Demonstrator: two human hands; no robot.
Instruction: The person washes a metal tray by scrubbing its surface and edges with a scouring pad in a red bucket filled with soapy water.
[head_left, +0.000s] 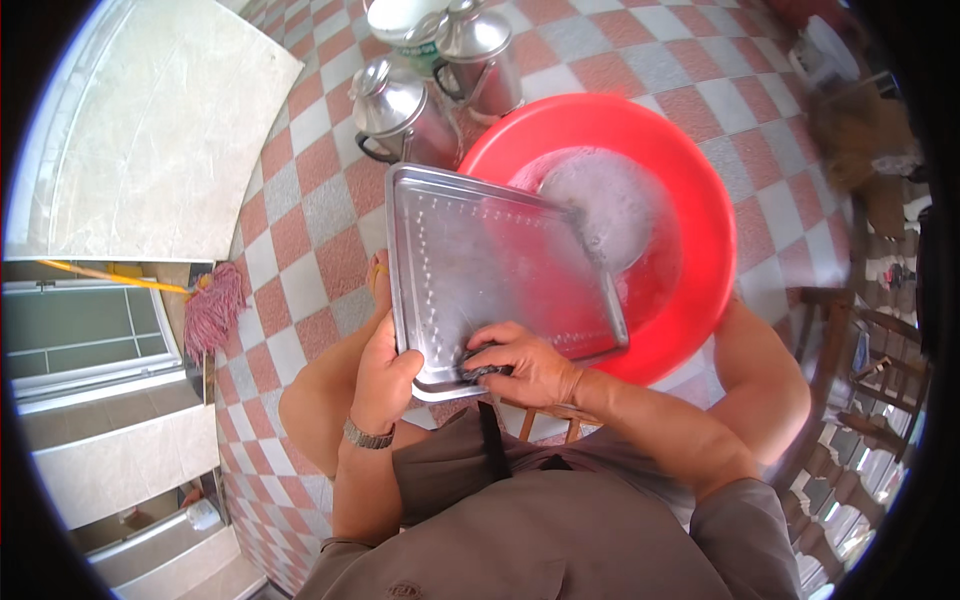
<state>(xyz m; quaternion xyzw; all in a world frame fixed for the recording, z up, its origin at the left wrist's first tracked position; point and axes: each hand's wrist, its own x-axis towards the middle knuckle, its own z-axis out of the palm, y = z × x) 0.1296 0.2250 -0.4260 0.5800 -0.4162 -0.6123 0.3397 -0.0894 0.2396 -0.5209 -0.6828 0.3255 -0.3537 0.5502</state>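
A rectangular metal tray (510, 277) leans over the rim of a large red plastic basin (705, 247), its far right part reaching down into the basin. My left hand (386, 371) grips the tray's near left edge, thumb on top. Pressed on the tray's near left corner area, my right hand (525, 364) holds a dark scouring pad (484, 364), which the fingers partly cover. Soapy water with white foam (600, 202) lies in the basin. What is under the tray's far right end is hidden.
Two lidded metal pitchers (409, 112) (484, 64) and a white bucket (405, 19) stand beyond the tray on the checkered tile floor (322, 202). A mop with a pink head (214, 307) is at the left by pale steps. A wooden chair (877, 360) stands at the right.
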